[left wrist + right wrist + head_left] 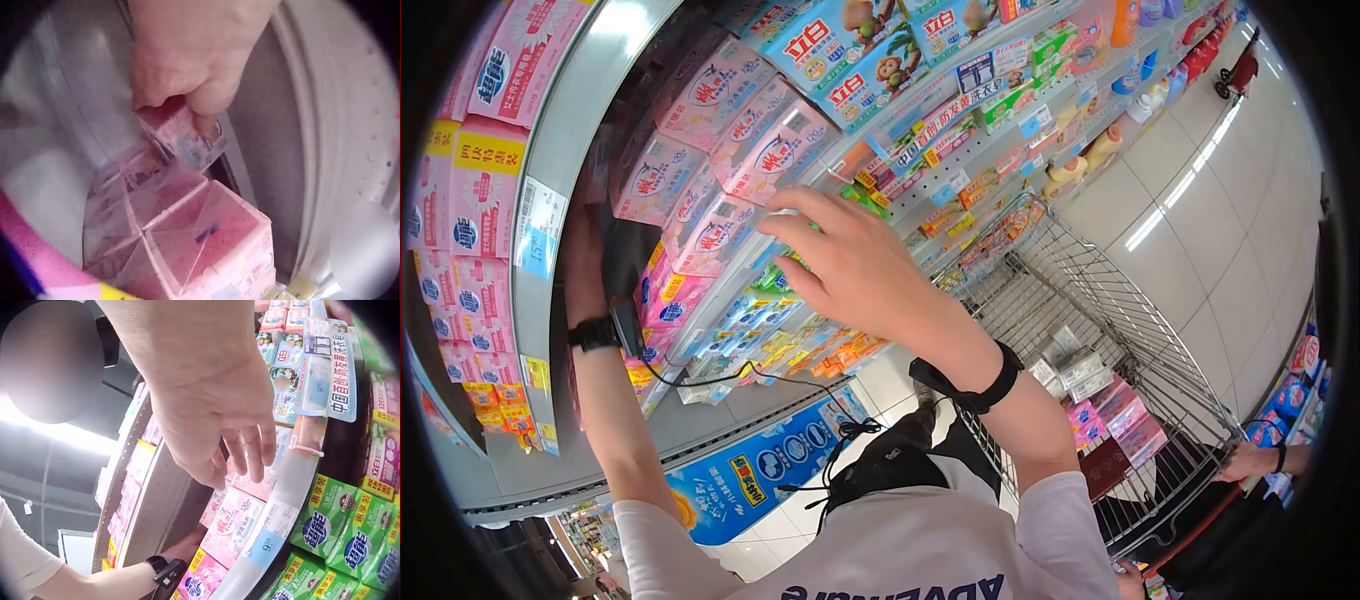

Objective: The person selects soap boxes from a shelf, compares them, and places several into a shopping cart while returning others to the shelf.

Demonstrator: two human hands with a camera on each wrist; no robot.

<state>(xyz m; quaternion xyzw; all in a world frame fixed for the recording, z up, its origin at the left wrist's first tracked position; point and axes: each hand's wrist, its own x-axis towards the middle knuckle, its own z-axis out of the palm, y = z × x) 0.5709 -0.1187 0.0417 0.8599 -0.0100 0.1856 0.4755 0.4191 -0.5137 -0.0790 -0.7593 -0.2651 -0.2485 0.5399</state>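
Observation:
Deep inside the shelf, my left hand (194, 69) grips a small pink soap box (184, 137), thumb on its near side. Just in front of it stand stacked pink boxes (200, 234) in clear wrap. In the head view that hand is mostly hidden in the shelf's shadow, and only the forearm shows behind the boxes. My right hand (845, 255) hovers at the shelf front, fingers loosely bent and holding nothing. Its fingertips overlap the front row of pink soap boxes (775, 155), also seen as pink boxes (231, 525) below the hand in the right wrist view.
A wire shopping cart (1140, 300) stands to the right, with pink packs (1115, 415) and white boxes (1070, 365) inside. Another person's hand (1245, 462) is at its handle. Green soap packs (325, 515) fill the shelf below. A cable (720, 378) hangs from my left wrist.

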